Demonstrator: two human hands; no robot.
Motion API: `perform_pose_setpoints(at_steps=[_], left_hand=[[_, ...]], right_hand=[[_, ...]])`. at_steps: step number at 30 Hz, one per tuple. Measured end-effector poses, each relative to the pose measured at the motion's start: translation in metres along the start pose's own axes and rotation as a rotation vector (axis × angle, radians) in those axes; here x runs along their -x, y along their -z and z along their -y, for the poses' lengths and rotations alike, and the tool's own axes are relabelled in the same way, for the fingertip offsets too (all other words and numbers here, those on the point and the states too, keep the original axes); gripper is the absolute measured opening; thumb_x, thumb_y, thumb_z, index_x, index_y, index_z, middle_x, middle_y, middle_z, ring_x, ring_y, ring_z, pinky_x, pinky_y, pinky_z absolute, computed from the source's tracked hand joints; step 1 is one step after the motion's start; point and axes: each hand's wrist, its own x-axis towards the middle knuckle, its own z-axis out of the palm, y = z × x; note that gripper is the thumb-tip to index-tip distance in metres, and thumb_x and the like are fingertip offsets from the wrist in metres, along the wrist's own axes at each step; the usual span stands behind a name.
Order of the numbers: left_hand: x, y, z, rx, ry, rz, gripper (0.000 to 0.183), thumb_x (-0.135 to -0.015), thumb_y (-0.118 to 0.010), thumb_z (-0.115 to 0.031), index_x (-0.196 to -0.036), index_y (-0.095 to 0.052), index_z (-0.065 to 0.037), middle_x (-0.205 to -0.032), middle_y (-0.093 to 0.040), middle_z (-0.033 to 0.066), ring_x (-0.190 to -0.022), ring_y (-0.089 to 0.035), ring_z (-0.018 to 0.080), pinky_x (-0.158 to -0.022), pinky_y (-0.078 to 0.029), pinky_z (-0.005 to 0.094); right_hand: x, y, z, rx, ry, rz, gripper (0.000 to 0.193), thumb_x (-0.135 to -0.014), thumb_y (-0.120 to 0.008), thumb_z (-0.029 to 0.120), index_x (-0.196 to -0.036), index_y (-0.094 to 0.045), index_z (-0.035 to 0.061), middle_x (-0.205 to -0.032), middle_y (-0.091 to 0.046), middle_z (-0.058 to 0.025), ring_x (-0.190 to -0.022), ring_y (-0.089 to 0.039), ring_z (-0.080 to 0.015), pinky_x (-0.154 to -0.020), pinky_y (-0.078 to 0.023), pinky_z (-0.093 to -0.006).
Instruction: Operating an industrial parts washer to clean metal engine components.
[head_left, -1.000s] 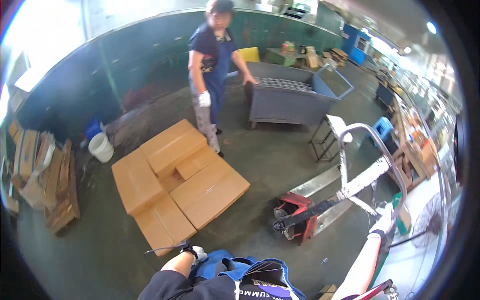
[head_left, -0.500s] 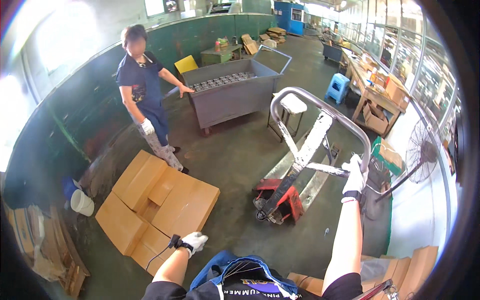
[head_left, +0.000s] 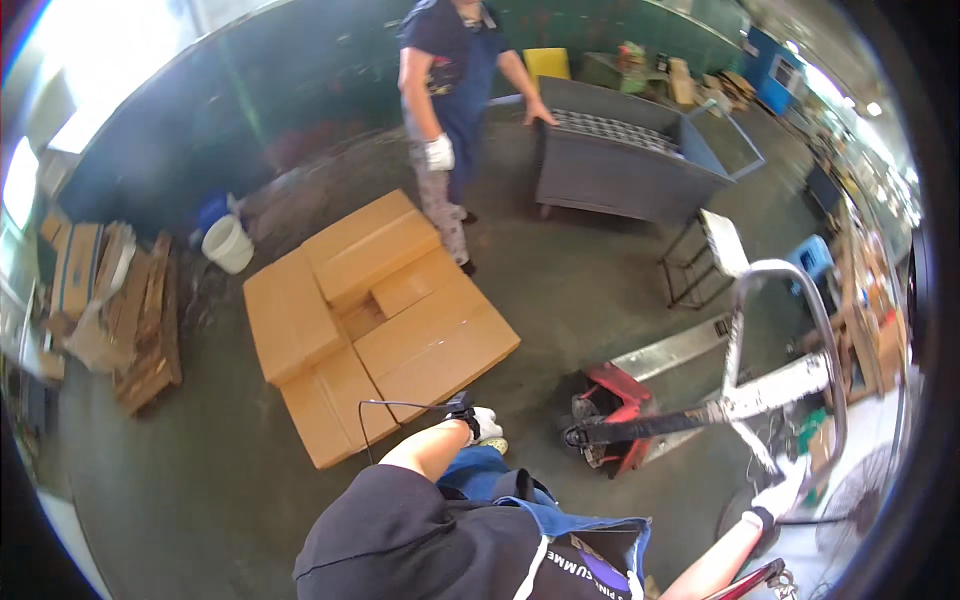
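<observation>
My right hand (head_left: 783, 490), in a white glove, is closed around the lower side of the looped grey handle (head_left: 838, 410) of a pallet jack (head_left: 625, 410). The handle is tilted toward the right, and the jack's red base and metal forks rest on the floor. My left hand (head_left: 486, 426), also white-gloved, is low in front of my body with its fingers curled and nothing visible in it. A black device with a cable is on that wrist. Close by, to the left, a stack of brown cardboard boxes (head_left: 440, 345) stands around a small gap in the middle.
A person (head_left: 455, 110) in a dark apron stands behind the boxes, one hand on a grey wheeled cart (head_left: 625, 170) holding rows of parts. A stool (head_left: 725, 243) stands beyond the jack. Wooden pallets (head_left: 150, 330) and a white bucket (head_left: 228, 245) are at left, a fan (head_left: 862, 490) at right.
My view has turned to the left, so the boxes, cart and jack appear further right. My right hand keeps its grip while the jack's handle has swung further over to the right.
</observation>
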Motion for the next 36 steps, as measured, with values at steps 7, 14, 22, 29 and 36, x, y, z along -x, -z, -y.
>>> perform_pose_setpoints(at_steps=[7, 14, 22, 29, 36], left_hand=[[0.024, 0.0, 0.134, 0.102, 0.276, -0.191, 0.05, -0.083, -0.058, -0.046, -0.097, -0.072, 0.001, -0.088, -0.072, 0.0152, -0.075, -0.069, 0.0286, -0.068, -0.054, 0.0429], [0.039, -0.019, 0.159, 0.687, 0.47, -0.043, 0.055, -0.092, -0.06, -0.038, -0.129, -0.057, 0.003, -0.121, -0.065, 0.0235, -0.103, -0.068, 0.0384, -0.079, -0.058, 0.0455], [0.013, 0.039, 0.087, 0.588, 0.082, -0.175, 0.044, -0.088, -0.067, -0.04, -0.108, -0.063, -0.001, -0.095, -0.068, 0.011, -0.077, -0.065, 0.0212, -0.069, -0.054, 0.0337], [-0.013, 0.134, -0.071, 0.476, -0.411, -0.251, 0.089, -0.084, -0.078, -0.031, -0.149, -0.03, 0.006, -0.153, -0.039, 0.0201, -0.138, -0.042, 0.0284, -0.114, -0.034, 0.0369], [0.033, 0.183, -0.297, 0.211, -0.985, -0.177, 0.114, -0.078, -0.083, -0.031, -0.153, -0.007, 0.006, -0.16, -0.014, 0.0272, -0.15, -0.015, 0.0325, -0.121, -0.017, 0.0408]], right_hand=[[0.0, -0.019, -0.001, 0.018, -0.029, -0.061, 0.052, -0.093, -0.06, 0.04, -0.133, -0.056, 0.0071, -0.106, -0.07, -0.0127, -0.11, -0.06, -0.0231, -0.101, -0.037, -0.0406], [0.006, -0.01, -0.003, -0.059, -0.028, -0.069, 0.044, -0.092, -0.065, 0.035, -0.123, -0.059, 0.0047, -0.102, -0.07, -0.0159, -0.103, -0.062, -0.0244, -0.093, -0.044, -0.0389], [0.029, -0.014, 0.014, -0.144, -0.093, -0.036, 0.034, -0.09, -0.071, 0.036, -0.108, -0.062, 0.0081, -0.085, -0.065, -0.0058, -0.085, -0.06, -0.0163, -0.081, -0.046, -0.034], [0.031, -0.034, 0.115, 0.632, 0.295, -0.192, 0.057, -0.086, -0.074, 0.024, -0.135, -0.055, 0.0041, -0.129, -0.061, -0.0149, -0.11, -0.06, -0.0275, -0.1, -0.046, -0.0404], [0.027, -0.052, 0.129, 0.553, 0.1, -0.127, 0.036, -0.091, -0.067, 0.032, -0.116, -0.06, 0.0073, -0.08, -0.063, -0.0024, -0.061, -0.06, -0.0107, -0.055, -0.047, -0.0281]])
